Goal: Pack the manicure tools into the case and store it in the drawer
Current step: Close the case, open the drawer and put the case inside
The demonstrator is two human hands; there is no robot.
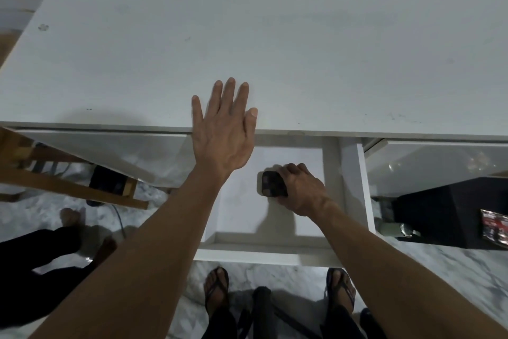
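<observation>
Seen from above: white desk (275,50) filling the upper half of the frame, its drawer (354,187) pulled open at lower centre. Right hand (301,191) down inside the drawer, right of centre, fingers curled and clamped on a small dark case (270,184), held close to the white drawer floor; contact with the floor impossible to tell. Left hand (224,136) at centre frame, flat, palm down, fingers straight and slightly spread, lying over the desk's front edge just left of the drawer opening, gripping nothing. Sandalled feet (217,288) at the bottom on marbled floor. Black box (450,209) at far right under the desk.
</observation>
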